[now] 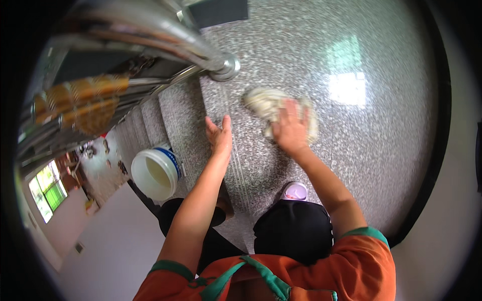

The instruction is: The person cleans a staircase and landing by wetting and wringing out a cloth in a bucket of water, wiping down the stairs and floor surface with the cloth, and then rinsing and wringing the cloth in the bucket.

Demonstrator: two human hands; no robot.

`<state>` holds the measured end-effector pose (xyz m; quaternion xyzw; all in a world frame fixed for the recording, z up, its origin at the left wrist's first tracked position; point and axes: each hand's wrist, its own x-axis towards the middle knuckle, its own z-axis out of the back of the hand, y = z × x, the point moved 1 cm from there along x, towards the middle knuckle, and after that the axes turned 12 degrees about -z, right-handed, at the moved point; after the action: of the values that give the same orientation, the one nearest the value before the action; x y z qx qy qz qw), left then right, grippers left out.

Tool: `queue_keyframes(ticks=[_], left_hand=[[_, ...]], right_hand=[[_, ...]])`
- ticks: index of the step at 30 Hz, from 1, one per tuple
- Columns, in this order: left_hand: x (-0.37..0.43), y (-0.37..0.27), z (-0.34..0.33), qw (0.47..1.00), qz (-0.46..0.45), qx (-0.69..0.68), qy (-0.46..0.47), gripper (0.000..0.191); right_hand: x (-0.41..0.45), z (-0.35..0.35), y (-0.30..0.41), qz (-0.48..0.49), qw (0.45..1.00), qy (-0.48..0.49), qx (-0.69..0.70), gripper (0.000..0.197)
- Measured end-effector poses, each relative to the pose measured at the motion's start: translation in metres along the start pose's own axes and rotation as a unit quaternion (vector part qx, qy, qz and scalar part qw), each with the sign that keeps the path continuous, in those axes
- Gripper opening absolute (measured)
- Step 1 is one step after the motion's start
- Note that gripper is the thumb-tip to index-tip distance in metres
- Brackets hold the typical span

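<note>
My right hand [292, 129] lies flat, fingers spread, on a crumpled cream-coloured cloth [265, 101] that rests on the speckled granite landing [380, 143]. Hand and cloth are both blurred. Near the landing's grooved edge, my left hand [219, 137] hovers with thumb and fingers apart and nothing in it. To its left, a white plastic bucket [153, 175] with a blue printed band stands on a lower step, tilted in the view; cloudy liquid seems to lie inside.
A stainless steel railing post [225, 67] rises at the landing's corner. Granite steps [177, 109] descend to the left. A black skirting board [438, 150] follows the right wall. My lilac shoe [295, 191] is on the landing. A window [48, 190] shows far below left.
</note>
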<state>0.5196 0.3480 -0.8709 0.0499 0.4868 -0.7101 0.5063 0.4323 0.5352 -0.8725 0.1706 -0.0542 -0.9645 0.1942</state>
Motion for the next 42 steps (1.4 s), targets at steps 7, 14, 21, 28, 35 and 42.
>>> queue_keyframes(ticks=[7,14,21,28,35,42], left_hand=[[0.007,-0.002,-0.017,0.955,0.014,0.295,0.031,0.119],[0.008,0.002,-0.022,0.947,0.007,0.316,0.046,0.120],[0.003,-0.010,-0.013,0.967,-0.007,0.245,0.063,0.118],[0.010,0.003,-0.022,0.948,-0.035,0.314,0.036,0.125],[0.008,0.003,-0.018,0.960,-0.037,0.274,0.045,0.119],[0.031,0.013,-0.015,0.988,-0.024,0.134,0.070,0.123]], right_hand=[[-0.130,-0.032,-0.193,-0.554,0.809,-0.181,0.076,0.059],[-0.113,-0.048,-0.155,-0.576,0.801,-0.135,0.096,0.065],[-0.082,-0.036,0.025,-0.299,0.954,-0.030,0.025,0.056],[-0.182,-0.064,0.129,-0.145,0.984,0.079,0.074,0.050],[-0.134,-0.035,0.011,-0.239,0.969,-0.062,0.028,0.052],[-0.250,-0.065,-0.155,-0.640,0.736,-0.140,0.170,0.059]])
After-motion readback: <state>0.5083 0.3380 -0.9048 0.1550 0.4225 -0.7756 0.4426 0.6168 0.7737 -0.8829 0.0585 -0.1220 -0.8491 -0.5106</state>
